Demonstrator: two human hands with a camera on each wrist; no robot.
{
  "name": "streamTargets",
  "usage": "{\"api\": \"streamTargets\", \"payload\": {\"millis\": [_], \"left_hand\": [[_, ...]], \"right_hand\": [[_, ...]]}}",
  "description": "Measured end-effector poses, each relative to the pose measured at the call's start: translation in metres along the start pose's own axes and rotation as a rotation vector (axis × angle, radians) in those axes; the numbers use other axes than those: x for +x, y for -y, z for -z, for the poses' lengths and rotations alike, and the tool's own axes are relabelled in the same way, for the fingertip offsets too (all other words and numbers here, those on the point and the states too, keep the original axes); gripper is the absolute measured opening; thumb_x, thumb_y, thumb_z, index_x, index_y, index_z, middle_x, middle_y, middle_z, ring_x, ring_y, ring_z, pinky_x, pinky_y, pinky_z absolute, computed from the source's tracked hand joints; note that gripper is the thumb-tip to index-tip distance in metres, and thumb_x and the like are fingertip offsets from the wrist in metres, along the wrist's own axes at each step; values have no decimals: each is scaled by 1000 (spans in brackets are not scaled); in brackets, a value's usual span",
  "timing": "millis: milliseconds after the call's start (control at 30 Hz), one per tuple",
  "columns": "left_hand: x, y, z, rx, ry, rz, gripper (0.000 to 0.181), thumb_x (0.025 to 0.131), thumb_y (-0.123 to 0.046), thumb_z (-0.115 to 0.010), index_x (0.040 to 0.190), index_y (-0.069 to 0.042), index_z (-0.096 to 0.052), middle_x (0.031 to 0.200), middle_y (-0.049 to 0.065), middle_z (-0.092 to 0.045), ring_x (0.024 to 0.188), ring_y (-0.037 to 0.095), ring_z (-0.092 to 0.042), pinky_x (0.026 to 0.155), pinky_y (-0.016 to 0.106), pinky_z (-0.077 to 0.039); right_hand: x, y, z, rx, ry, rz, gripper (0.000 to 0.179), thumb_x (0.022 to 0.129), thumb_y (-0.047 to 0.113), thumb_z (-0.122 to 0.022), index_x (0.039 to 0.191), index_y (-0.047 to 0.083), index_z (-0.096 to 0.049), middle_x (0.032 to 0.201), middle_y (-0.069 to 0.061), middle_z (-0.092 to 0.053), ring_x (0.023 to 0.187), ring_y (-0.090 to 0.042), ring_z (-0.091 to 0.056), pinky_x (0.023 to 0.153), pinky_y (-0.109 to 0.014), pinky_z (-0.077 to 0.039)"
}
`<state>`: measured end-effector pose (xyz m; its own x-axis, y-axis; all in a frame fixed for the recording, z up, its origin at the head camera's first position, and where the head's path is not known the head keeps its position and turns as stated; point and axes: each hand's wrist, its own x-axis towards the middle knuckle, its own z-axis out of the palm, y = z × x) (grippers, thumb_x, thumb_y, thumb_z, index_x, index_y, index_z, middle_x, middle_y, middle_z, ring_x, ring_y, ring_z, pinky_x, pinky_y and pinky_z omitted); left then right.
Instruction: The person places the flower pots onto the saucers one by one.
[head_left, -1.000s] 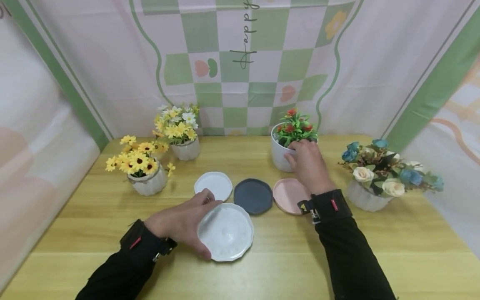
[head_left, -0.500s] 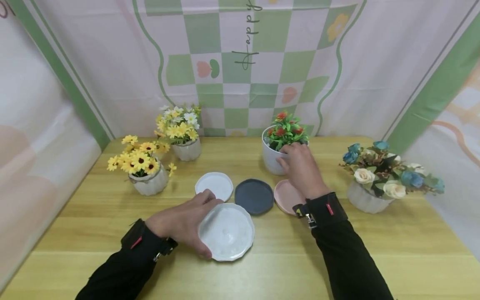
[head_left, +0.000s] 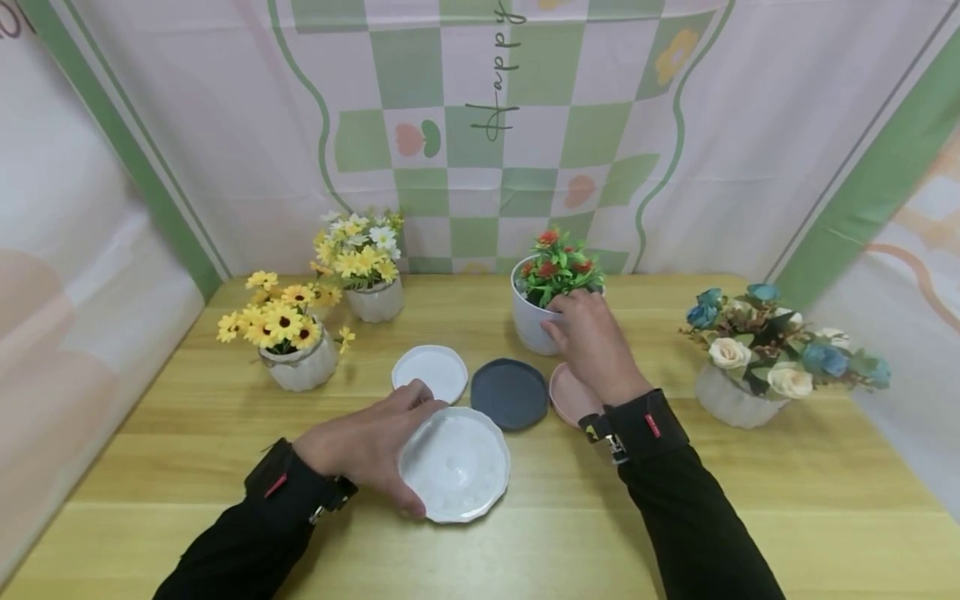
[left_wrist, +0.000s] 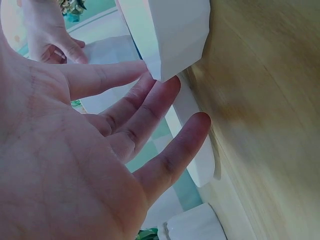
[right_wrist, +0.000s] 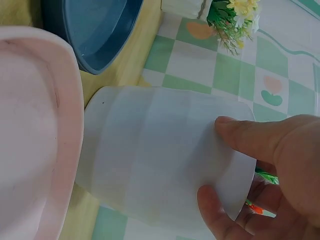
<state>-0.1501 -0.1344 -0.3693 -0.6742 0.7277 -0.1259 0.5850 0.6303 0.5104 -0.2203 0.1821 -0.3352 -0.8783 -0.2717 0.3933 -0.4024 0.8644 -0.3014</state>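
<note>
In the head view my right hand [head_left: 592, 342] grips the rim of a white flowerpot [head_left: 531, 327] with red flowers and green leaves. The right wrist view shows thumb and fingers against the pot's faceted wall [right_wrist: 155, 150], near its rim. My left hand [head_left: 371, 442] holds the left edge of a white dish [head_left: 456, 467] with a wavy rim, thumb at the near side. From the left wrist, fingertips [left_wrist: 170, 86] meet the dish's angular side [left_wrist: 182, 37]. Between the hands lie a white saucer [head_left: 429, 372], a dark grey saucer [head_left: 510, 395] and a pink saucer [head_left: 572, 396], partly hidden by the right wrist.
Two pots of yellow flowers, one nearer [head_left: 300, 365] and one farther back [head_left: 375, 302], stand at the left. A pot with blue and cream roses [head_left: 738, 396] stands at the right. A patterned cloth [head_left: 480, 183] hangs behind the wooden table [head_left: 540, 550].
My right hand has moved the flowerpot with red flowers to the left and slightly nearer, behind the dark grey and pink saucers. The left hand stays on the white dish.
</note>
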Motion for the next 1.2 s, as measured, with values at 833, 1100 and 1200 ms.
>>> {"api": "streamTargets", "payload": {"millis": [833, 1100, 1200], "left_hand": [[0, -1, -1, -23, -12, 27, 118, 63, -56, -97, 159, -12, -45, 141, 8, -46, 123, 20, -56, 107, 41, -56], [0, 0, -1, -26, -17, 21, 117, 63, -56, -97, 159, -13, -45, 141, 8, -47, 123, 20, -56, 106, 41, -56], [0, 0, -1, -27, -15, 25, 117, 63, -56, -97, 159, -13, -45, 141, 8, -47, 124, 20, -56, 106, 41, -56]], "right_hand": [[-3, 13, -1, 41, 36, 20, 18, 98, 10, -75, 109, -4, -76, 110, -21, -73, 106, -40, -64, 95, -52, -54], [-4, 17, -1, 36, 49, 40, 16, 97, 10, -76, 108, -3, -76, 109, -20, -73, 106, -38, -65, 95, -51, -55], [-5, 18, -1, 37, 57, 42, 16, 97, 10, -76, 108, -3, -76, 108, -19, -73, 106, -38, -64, 94, -50, -55]]}}
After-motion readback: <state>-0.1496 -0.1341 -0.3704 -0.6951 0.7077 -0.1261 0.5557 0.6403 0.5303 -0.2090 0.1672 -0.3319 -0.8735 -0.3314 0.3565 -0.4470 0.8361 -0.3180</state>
